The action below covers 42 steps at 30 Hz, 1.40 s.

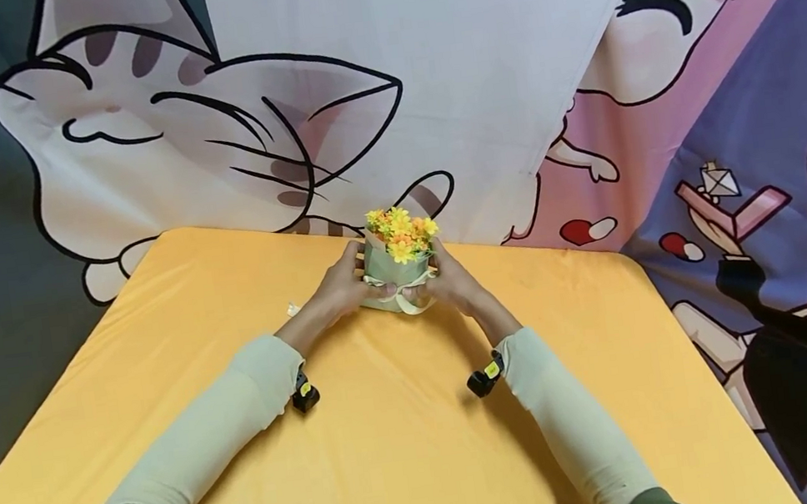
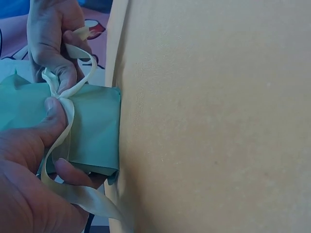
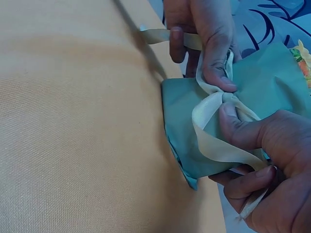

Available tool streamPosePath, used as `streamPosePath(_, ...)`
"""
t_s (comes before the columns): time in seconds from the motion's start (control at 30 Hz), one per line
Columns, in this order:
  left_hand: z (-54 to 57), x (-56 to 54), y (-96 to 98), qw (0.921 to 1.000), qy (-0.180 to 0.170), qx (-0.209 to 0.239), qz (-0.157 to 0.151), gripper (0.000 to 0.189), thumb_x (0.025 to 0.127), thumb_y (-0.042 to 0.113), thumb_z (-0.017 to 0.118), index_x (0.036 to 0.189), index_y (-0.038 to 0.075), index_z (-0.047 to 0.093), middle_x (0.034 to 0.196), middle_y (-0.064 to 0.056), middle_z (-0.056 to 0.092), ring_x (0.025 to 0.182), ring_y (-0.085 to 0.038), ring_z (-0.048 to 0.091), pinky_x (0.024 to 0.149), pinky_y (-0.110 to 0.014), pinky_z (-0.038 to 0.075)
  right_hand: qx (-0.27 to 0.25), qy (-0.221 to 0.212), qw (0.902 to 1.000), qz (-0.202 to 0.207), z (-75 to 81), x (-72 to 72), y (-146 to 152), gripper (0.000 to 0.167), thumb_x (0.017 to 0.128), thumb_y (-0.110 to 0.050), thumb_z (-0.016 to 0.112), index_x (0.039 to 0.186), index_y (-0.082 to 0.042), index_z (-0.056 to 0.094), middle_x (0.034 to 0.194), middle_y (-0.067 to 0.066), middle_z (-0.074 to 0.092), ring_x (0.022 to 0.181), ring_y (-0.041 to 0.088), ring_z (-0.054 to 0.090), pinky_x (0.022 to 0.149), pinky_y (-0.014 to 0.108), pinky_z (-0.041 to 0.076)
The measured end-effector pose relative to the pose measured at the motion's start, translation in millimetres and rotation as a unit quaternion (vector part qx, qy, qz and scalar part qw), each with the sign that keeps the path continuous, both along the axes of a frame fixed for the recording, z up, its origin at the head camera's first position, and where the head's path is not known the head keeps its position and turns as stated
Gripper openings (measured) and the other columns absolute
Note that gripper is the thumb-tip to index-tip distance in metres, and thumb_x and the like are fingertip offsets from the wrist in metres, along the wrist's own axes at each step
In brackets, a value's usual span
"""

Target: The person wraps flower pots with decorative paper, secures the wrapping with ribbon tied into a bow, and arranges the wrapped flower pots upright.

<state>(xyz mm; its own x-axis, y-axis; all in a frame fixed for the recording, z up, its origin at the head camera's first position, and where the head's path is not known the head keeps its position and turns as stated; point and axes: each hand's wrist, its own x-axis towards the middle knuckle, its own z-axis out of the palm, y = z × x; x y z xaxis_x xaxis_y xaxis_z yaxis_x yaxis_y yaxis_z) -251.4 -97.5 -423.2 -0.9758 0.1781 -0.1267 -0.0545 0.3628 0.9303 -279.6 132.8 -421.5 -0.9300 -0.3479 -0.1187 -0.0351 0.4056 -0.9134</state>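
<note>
A small bouquet of yellow and orange flowers (image 1: 401, 231) stands upright, wrapped in green paper (image 1: 388, 266). A cream ribbon (image 3: 218, 145) circles the wrap, with loops and a knot at its front. My left hand (image 1: 341, 285) holds the bouquet's left side, its thumb pressing beside the knot and ribbon running between its fingers. From the other side, my right hand (image 1: 454, 279) pinches the ribbon; its thumb lies close to the left thumb at the knot. In the right wrist view, a ribbon tail (image 3: 252, 204) passes through the right hand's curled fingers. The bouquet's back is hidden.
The bouquet is near the far edge of a table with a yellow cloth (image 1: 396, 438). Behind it hangs a white curtain printed with a cartoon cat (image 1: 156, 148). A purple and pink printed cloth (image 1: 680, 167) hangs at the right. Small cameras are strapped to both wrists.
</note>
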Motion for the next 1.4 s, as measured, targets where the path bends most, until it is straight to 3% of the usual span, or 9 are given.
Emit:
streamPosePath(0.27,0.5,3.7,-3.9,0.9999,0.006,-0.014,-0.003,0.094,0.098,0.026,0.092,0.170,0.019,0.033,0.170,-0.026,0.051,0.150,-0.044,0.057,0.104,-0.048,0.058,-0.011,-0.008,0.9999,0.006,0.1,0.7,-1.5,0.119,0.094,0.006,0.086,0.181,-0.019,0.008,0.168,0.031,0.050,0.153,0.046,0.056,0.124,0.061,0.052)
streamPosePath(0.4,0.7,4.6,-6.4,0.9998,-0.013,-0.001,-0.013,0.099,0.100,0.029,0.090,0.174,0.024,0.026,0.173,-0.023,0.048,0.099,-0.033,0.070,0.072,-0.035,0.054,-0.009,-0.002,0.9998,0.017,1.1,3.0,-0.3,0.120,0.097,0.000,0.087,0.182,-0.018,0.004,0.171,0.030,0.047,0.155,0.047,0.054,0.122,0.059,0.054)
streamPosePath(0.5,3.3,7.8,-8.0,0.9989,-0.039,-0.002,-0.028,0.103,0.101,0.034,0.088,0.177,0.024,0.019,0.177,-0.023,0.042,0.071,-0.028,0.054,0.060,-0.035,0.043,0.016,-0.014,0.9996,0.018,3.8,8.1,4.7,0.107,0.100,-0.012,0.087,0.178,-0.014,0.014,0.172,0.028,0.045,0.152,0.046,0.056,0.114,0.054,0.059)
streamPosePath(0.63,12.4,18.1,-13.0,0.9941,-0.056,-0.085,-0.038,0.112,0.098,0.049,0.089,0.177,0.011,0.020,0.176,-0.027,0.040,0.116,-0.039,0.068,0.092,-0.047,0.060,0.082,-0.045,0.9956,0.008,9.4,19.9,16.1,0.083,0.104,-0.032,0.083,0.166,-0.007,0.035,0.165,0.025,0.050,0.131,0.036,0.066,0.092,0.042,0.063)
streamPosePath(0.77,19.8,26.9,-22.5,0.9855,-0.093,-0.135,-0.046,0.088,0.096,0.046,0.091,0.157,0.002,0.045,0.117,-0.018,0.068,0.089,-0.026,0.066,0.085,-0.040,0.056,0.128,-0.074,0.9887,0.025,16.0,31.6,24.2,0.075,0.106,-0.038,0.080,0.160,-0.001,0.044,0.139,0.022,0.065,0.099,0.023,0.068,0.074,0.033,0.062)
streamPosePath(0.87,22.1,29.9,-27.4,0.9822,-0.133,-0.110,-0.075,0.043,0.101,0.029,0.088,0.125,0.002,0.065,0.078,-0.002,0.056,0.062,-0.012,0.043,0.064,-0.031,0.043,0.131,-0.085,0.9862,0.055,19.5,39.2,26.3,0.055,0.107,-0.027,0.080,0.146,0.003,0.058,0.108,0.012,0.070,0.078,0.017,0.066,0.067,0.029,0.061)
streamPosePath(1.0,20.5,31.1,-21.3,0.9790,-0.174,-0.030,-0.101,0.021,0.109,0.016,0.076,0.092,0.009,0.065,0.072,0.002,0.057,0.062,-0.010,0.051,0.057,-0.025,0.050,0.108,-0.083,0.9873,0.082,16.9,46.3,23.7,0.018,0.107,-0.013,0.077,0.115,0.002,0.072,0.086,0.006,0.071,0.070,0.013,0.067,0.063,0.027,0.061)
streamPosePath(1.23,10.0,35.1,-0.3,0.9492,-0.241,0.177,-0.097,0.028,0.122,0.022,0.050,0.141,0.002,0.048,0.111,-0.016,0.073,0.080,-0.021,0.080,0.071,-0.035,0.070,0.098,-0.081,0.9889,0.077,14.4,52.8,14.8,0.019,0.111,-0.018,0.071,0.099,-0.003,0.071,0.085,0.008,0.076,0.073,0.015,0.071,0.062,0.028,0.060)
streamPosePath(1.4,1.9,41.4,-3.4,0.9711,-0.208,0.079,-0.087,0.033,0.121,0.027,0.055,0.138,-0.001,0.052,0.104,-0.015,0.069,0.077,-0.023,0.078,0.071,-0.041,0.071,0.101,-0.108,0.9851,0.086,9.2,53.5,16.2,0.021,0.113,-0.021,0.070,0.106,-0.002,0.074,0.091,0.009,0.076,0.074,0.016,0.071,0.063,0.027,0.057)
